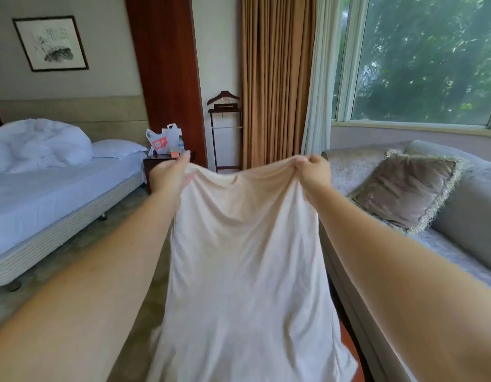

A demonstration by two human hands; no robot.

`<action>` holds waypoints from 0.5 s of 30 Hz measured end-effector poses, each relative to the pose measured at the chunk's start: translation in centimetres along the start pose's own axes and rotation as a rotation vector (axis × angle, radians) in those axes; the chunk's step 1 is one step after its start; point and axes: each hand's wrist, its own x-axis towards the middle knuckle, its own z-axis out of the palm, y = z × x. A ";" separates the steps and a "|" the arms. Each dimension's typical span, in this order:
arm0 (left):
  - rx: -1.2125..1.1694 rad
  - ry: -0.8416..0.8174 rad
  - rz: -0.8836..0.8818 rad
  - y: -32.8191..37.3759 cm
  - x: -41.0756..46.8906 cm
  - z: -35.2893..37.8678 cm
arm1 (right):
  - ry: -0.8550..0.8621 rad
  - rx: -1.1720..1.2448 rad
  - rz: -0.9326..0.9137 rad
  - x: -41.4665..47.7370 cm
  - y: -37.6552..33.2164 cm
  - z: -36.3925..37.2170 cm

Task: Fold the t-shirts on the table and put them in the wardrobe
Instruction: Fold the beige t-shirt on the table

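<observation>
Two bare forearms are reaching in from the lower corners. Between them a cream t-shirt (244, 257) is hanging in the air, spread flat toward the camera. The left hand (167, 173) and right hand (313, 172) are holding it up by its top edge, fingers (302, 161) pinching bunched cloth at either corner. A bed (46, 194) is standing left, a sofa (445, 257) carrying a cushion (404, 188) right, and a nightstand (153, 164) beyond the hands.

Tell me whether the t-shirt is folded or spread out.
Spread: the t-shirt hangs loose, top edge gripped by left hand and right hand.
</observation>
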 end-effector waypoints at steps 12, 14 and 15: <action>-0.246 0.030 -0.053 5.4 -4.7 -4.5 | 0.023 0.193 -0.134 -2.5 -5.5 -6.5; -0.092 0.000 -0.081 3.7 -6.4 -6.2 | -0.048 0.132 -0.057 -4.3 -3.4 -8.8; -0.031 -0.020 -0.107 2.5 -7.3 -7.1 | -0.089 0.114 -0.009 -5.3 -2.2 -9.8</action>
